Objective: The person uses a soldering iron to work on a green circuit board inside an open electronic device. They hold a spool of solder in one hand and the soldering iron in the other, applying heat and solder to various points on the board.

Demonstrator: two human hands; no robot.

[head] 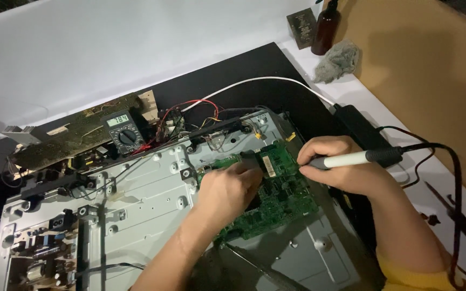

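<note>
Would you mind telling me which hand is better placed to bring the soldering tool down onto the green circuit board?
The right hand. It already grips the white-handled soldering tool, tip at the green circuit board. The left hand rests on the board, pinching a small dark part.

White table (82, 48) carries a black mat (254, 75), brown bottle (326, 28), grey rag (338, 60).

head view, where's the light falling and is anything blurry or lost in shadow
Head view: light falls brightest on the white table; the green circuit board and both hands, left and right, are lit and fairly sharp; the left edge and the bottom of the frame sink into shadow; the brown bottle looks dim.
</note>
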